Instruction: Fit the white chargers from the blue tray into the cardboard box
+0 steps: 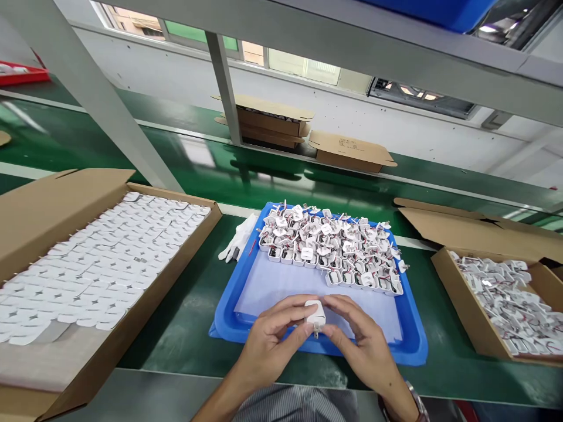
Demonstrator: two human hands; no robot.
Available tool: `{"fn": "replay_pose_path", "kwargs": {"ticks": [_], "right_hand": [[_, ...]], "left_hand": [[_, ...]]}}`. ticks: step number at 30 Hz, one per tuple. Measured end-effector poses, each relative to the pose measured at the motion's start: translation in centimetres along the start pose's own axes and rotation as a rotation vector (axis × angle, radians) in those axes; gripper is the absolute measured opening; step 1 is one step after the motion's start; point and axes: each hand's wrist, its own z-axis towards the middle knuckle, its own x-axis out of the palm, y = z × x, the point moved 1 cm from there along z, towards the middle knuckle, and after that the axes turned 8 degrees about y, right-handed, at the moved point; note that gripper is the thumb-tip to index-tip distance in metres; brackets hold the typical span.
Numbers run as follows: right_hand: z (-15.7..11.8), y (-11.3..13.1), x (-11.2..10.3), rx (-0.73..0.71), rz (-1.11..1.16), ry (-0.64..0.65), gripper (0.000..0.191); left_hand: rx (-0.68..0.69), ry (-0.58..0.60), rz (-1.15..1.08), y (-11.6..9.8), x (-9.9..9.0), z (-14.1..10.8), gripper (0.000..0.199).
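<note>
Between my two hands I hold a small white plug-in charger (pixel 315 315) over the near side of a blue tray (pixel 223 313). Its metal prongs point down toward me. My left hand (pixel 276 331) pinches it from the left with thumb and fingers. From the right, the thumb and fingertips of my right hand (pixel 358 328) press on it. Behind my hands, many open white charger housings (pixel 325 240) with red wires stand packed in rows at the tray's far side. White paper (pixel 275 287) lines the tray floor.
To the left, an open cardboard box (pixel 176 258) holds rows of flat white pieces. At right another cardboard box (pixel 466 316) contains loose white parts with red wires. A white glove (pixel 238 238) lies beside the tray. Cardboard boxes (pixel 352 153) stand behind, and a shelf beam (pixel 352 41) crosses overhead.
</note>
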Motion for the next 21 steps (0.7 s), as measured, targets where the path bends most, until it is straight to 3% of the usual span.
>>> {"fn": "replay_pose_path", "kwargs": {"ticks": [3,6,21], "right_hand": [[0.08,-0.73,0.37,0.116,0.258,0.067,0.04],[-0.05,-0.91,0.9,0.142,0.391,0.077,0.042],[0.16,-0.29,1.04,0.009,0.236,0.092,0.041]], "left_hand": [[0.002,0.034,0.022,-0.43,-0.13,-0.07,0.03],[-0.004,0.06,0.019,-0.63,-0.22,-0.2,0.032],[0.042,-0.01,0.176,-0.46,-0.12,-0.3,0.031]]}}
